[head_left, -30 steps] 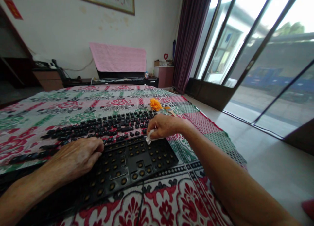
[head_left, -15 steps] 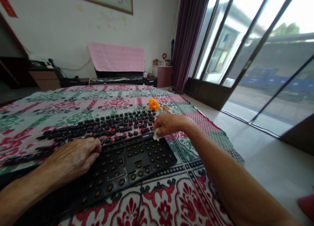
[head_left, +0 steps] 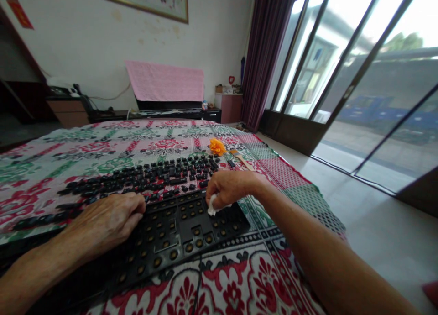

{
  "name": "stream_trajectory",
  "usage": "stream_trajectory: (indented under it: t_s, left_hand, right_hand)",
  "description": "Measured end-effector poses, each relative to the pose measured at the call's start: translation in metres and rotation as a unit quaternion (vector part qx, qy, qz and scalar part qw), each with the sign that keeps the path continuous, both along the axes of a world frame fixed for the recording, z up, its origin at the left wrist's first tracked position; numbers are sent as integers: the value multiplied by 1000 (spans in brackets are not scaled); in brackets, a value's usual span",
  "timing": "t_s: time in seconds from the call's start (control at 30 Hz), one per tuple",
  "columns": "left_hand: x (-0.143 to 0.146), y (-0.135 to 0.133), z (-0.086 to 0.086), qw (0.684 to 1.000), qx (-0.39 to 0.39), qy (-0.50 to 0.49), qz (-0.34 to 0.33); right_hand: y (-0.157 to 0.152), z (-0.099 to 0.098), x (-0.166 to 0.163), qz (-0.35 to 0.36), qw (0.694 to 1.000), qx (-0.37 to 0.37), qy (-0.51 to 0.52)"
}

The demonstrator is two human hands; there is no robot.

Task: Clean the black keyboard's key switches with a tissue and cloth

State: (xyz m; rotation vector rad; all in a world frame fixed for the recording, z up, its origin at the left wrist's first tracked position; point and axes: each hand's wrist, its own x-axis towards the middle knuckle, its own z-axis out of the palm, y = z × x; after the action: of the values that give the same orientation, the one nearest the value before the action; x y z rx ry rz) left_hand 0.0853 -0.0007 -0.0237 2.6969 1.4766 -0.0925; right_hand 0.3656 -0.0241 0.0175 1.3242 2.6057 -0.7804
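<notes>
A black keyboard base (head_left: 178,233) with its keycaps taken off lies on the patterned tablecloth (head_left: 239,283). My left hand (head_left: 106,223) rests on its left part, fingers curled down against it. My right hand (head_left: 229,188) is closed on a small white cloth (head_left: 212,206) and presses it onto the base's right part. Several loose black keycaps (head_left: 147,178) lie in rows just beyond the base.
An orange flower-like object (head_left: 216,146) and a small brush (head_left: 241,158) lie past the keycaps near the table's right edge. A cable (head_left: 198,287) runs from the keyboard toward me. Glass doors and bare floor (head_left: 376,233) are to the right.
My right hand moved with the white cloth toward the keyboard's far right edge, then came back nearer and onto the base. My left hand stayed put.
</notes>
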Motion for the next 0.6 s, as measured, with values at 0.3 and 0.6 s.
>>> stream_trajectory:
  t_s: [0.3,0.6]
  left_hand:
    - [6,-10,6,999,33,0,-4]
    - [10,-15,8,999,48,17,10]
  right_hand:
    - [-9,14,1,-118,987,5,-112]
    - [-14,9,-7,-107,989,3,-97]
